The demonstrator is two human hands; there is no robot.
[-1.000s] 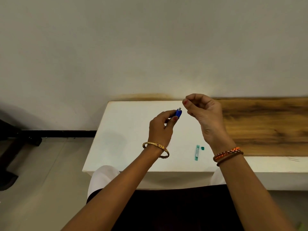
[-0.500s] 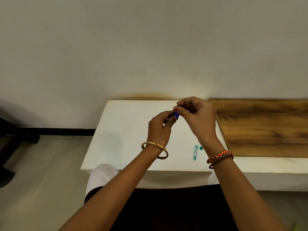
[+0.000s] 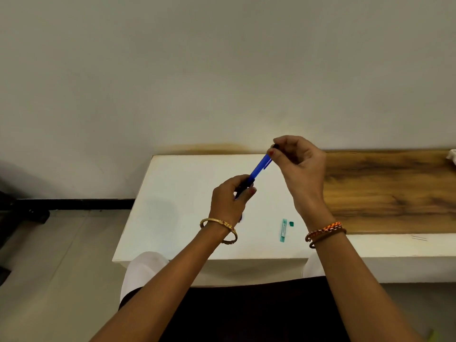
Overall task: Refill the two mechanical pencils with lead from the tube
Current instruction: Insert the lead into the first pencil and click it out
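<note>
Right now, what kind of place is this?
Probably a plain indoor room, home or office, can't tell which: a bare wall, a low white table with a wood-grain panel, and a tiled floor.

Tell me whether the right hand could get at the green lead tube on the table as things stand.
Probably yes, once freed. The lead tube lies uncovered on the white table, just left of the right wrist, but the right hand is pinching the top of the blue pencil.
</note>
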